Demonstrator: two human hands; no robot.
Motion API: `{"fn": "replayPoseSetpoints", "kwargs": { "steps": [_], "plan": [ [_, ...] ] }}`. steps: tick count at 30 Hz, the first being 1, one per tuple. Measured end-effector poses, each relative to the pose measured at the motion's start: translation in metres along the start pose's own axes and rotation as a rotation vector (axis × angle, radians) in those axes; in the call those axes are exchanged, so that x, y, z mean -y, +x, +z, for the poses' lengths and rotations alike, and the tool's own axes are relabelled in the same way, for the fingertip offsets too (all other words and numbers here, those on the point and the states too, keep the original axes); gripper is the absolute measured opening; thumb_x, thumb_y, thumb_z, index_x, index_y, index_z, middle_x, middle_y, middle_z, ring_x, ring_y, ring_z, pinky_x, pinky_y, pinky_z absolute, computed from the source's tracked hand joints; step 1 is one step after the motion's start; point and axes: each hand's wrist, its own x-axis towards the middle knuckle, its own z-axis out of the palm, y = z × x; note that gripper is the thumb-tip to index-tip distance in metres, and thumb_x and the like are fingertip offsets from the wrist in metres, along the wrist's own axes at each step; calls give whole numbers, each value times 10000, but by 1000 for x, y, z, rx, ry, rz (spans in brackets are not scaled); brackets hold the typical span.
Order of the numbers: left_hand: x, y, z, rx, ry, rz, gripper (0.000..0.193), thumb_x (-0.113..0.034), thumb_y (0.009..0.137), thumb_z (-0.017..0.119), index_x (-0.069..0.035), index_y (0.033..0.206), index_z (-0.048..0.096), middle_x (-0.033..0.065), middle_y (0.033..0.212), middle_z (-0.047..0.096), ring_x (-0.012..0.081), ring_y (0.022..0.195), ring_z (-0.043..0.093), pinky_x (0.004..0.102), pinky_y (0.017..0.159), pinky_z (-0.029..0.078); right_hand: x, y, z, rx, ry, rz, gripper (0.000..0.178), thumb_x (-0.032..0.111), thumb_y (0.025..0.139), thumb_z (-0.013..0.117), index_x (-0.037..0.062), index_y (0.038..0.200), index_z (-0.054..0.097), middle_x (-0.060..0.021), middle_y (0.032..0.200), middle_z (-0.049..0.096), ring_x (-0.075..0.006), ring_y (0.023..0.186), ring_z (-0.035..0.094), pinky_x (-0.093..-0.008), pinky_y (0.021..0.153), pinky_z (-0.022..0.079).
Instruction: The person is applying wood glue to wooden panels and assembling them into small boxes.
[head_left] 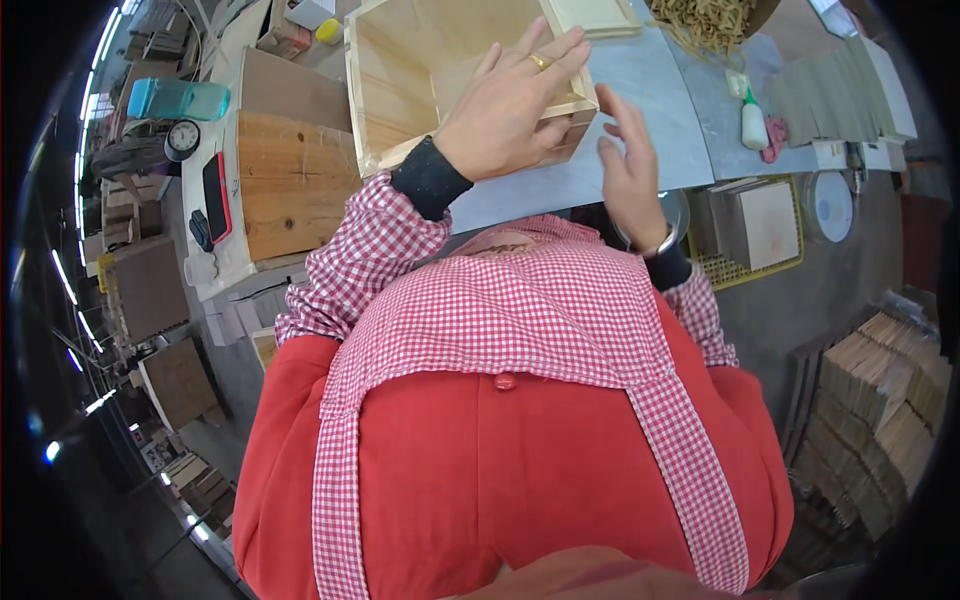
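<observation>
An open pale wooden box (397, 72) rests at the near edge of the grey work table (640, 85). My left hand (515, 105), with a ring on one finger, reaches over the box's near right side. Its fingers are stretched out and spread, and it hides part of the rim. Just right of the box's near right corner is my right hand (630, 170), thumb and fingers apart, with nothing visible in it. A slight gap seems to lie between its fingertips and the box. Behind the box is a flat wooden framed panel (597, 14).
Curly tan strips (705, 22) fill a container at the far right. A green-capped white bottle (753, 125), a pink cloth (774, 138) and stacked thin panels (840, 92) stand nearby. Left are a brown board (290, 185), red-edged phone (216, 195), clock (183, 139) and teal bottle (180, 99).
</observation>
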Motion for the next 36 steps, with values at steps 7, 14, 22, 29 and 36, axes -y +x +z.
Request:
{"fn": "replayPoseSetpoints", "kwargs": {
  "steps": [7, 14, 22, 29, 36],
  "plan": [
    [-6, 4, -2, 9, -9, -5, 754, -151, 777, 676, -140, 1448, 334, 73, 1512, 310, 380, 1399, 238, 560, 1084, 265, 2, 13, -9, 28, -59, -103, 311, 20, 800, 643, -27, 1108, 630, -146, 1075, 643, -227, 947, 625, -299, 834, 492],
    [-6, 2, -3, 7, 2, 13, 727, -187, 778, 661, -115, 1431, 348, 81, 1499, 330, 391, 1376, 278, 594, 1062, 272, -15, 54, -36, 319, 67, -164, 252, 95, 757, 754, -12, 974, 685, -90, 860, 694, -152, 750, 658, -236, 706, 520],
    [-17, 12, -8, 34, 29, -27, 755, -119, 745, 693, -98, 1427, 370, 107, 1483, 360, 400, 1377, 279, 504, 1095, 269, -13, 96, -51, 127, 542, 75, 143, 117, 850, 679, -12, 912, 680, -84, 812, 692, -123, 720, 658, -235, 682, 520],
    [-23, 20, -16, 85, -5, -105, 729, -45, 703, 686, -14, 1382, 420, 175, 1449, 394, 402, 1366, 307, 450, 1094, 286, -188, 92, -156, -293, -505, 122, 148, 157, 811, 671, 32, 890, 668, -132, 794, 636, -267, 746, 613, -346, 680, 485],
    [-28, 25, -19, 129, -56, -218, 722, -52, 676, 693, -9, 1357, 456, 198, 1428, 415, 398, 1350, 346, 436, 1076, 311, -361, 61, -338, -25, -1086, 421, 333, 227, 737, 682, 90, 1039, 659, -184, 1010, 671, -367, 958, 630, -443, 815, 496]
  ]
}}
